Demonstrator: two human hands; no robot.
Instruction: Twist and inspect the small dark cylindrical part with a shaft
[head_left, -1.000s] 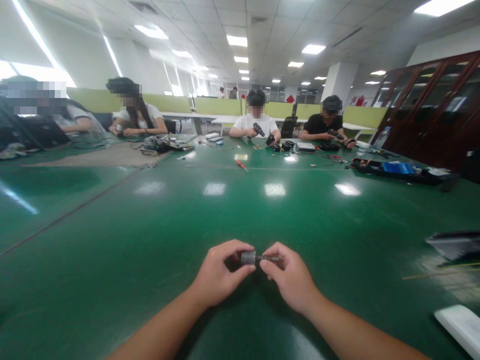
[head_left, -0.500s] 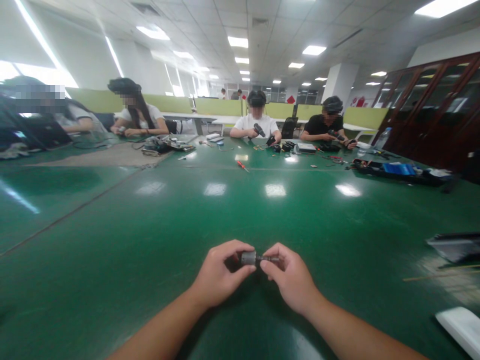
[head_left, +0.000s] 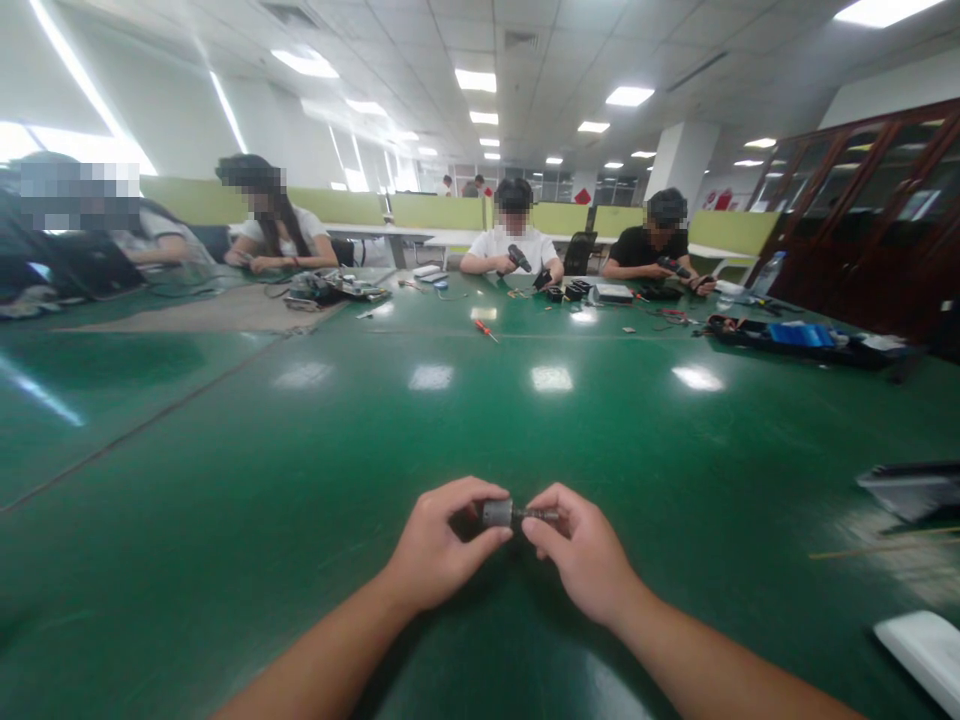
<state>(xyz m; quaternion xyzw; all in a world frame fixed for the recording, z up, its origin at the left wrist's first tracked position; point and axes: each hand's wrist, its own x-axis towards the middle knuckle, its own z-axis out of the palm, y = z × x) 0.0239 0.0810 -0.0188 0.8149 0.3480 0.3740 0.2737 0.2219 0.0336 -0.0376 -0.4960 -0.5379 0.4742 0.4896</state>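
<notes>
A short grey metal cylinder with a thin ridged shaft (head_left: 497, 513) is held level between my two hands, just above the green table. My left hand (head_left: 442, 545) is closed around the cylinder, thumb below and fingers above. At the other end, my right hand (head_left: 581, 550) pinches the shaft between thumb and fingers. The fingers hide part of the shaft and the cylinder's left end.
The green table (head_left: 480, 430) spreads ahead. A red screwdriver (head_left: 484, 328) lies toward the far side. At right are a black tray with a blue item (head_left: 799, 337) and a white object (head_left: 922, 655). Several people sit across, one holding a drill (head_left: 518, 258).
</notes>
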